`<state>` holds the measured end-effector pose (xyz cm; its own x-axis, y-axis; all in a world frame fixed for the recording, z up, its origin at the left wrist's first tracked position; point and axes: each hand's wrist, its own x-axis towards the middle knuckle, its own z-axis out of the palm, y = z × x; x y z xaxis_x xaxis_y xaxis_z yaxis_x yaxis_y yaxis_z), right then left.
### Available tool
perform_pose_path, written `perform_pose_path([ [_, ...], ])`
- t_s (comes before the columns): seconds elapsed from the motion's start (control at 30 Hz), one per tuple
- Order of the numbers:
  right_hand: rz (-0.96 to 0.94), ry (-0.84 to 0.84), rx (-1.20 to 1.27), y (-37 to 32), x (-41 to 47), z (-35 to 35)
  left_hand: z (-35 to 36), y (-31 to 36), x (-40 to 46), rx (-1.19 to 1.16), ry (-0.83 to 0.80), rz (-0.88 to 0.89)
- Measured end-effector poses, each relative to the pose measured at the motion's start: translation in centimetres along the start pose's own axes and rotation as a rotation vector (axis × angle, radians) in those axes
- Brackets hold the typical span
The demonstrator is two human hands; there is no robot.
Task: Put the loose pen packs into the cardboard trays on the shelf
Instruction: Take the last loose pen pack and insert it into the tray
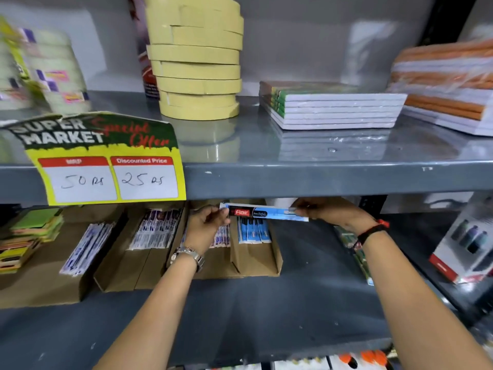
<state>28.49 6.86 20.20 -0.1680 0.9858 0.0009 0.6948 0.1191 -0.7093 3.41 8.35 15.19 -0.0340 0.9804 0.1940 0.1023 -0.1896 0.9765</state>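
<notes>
A blue pen pack [266,213] with a red and black label is held sideways, just under the upper shelf's edge. My left hand [206,222] pinches its left end and my right hand [320,209] pinches its right end. Directly below it stands a cardboard tray [256,260] holding several upright blue packs [253,231]. Further left, other cardboard trays [125,271] hold white and purple pen packs [157,228].
The grey lower shelf [306,289] stretches right of the trays. Green packs [357,252] lie along its right side, next to a red and white box [464,249]. Notepads [29,236] are stacked at the left. A yellow price sign [106,169] hangs from the upper shelf.
</notes>
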Motion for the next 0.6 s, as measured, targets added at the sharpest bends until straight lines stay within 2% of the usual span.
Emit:
perform_pose_path([
  [0.07, 0.017, -0.014, -0.008, 0.6, 0.3, 0.4, 0.0, 0.0, -0.2, -0.002, -0.019, 0.001],
  [0.17, 0.046, 0.021, 0.192, 1.6, 0.5, 1.8, -0.1, -1.1, -0.8, 0.036, 0.022, -0.013],
  [0.23, 0.134, 0.081, 0.400, 2.4, 0.9, 3.5, -0.8, -3.5, -1.3, 0.295, 0.065, 0.000],
  [0.27, 0.207, 0.110, 0.518, 3.0, 1.2, 4.8, -1.2, -5.3, -1.7, 0.474, 0.027, -0.014],
  [0.33, 0.322, 0.178, 0.671, 3.3, 2.1, 7.0, -1.8, -8.2, -3.0, 0.799, -0.158, -0.070],
  [0.43, 0.427, 0.283, 0.640, 3.7, 4.1, 10.4, -1.7, -12.2, -4.8, 1.022, -0.304, -0.070],
  [0.6, 0.488, 0.424, 0.495, 3.9, 7.2, 14.7, -0.9, -16.3, -5.6, 1.101, -0.337, 0.011],
])
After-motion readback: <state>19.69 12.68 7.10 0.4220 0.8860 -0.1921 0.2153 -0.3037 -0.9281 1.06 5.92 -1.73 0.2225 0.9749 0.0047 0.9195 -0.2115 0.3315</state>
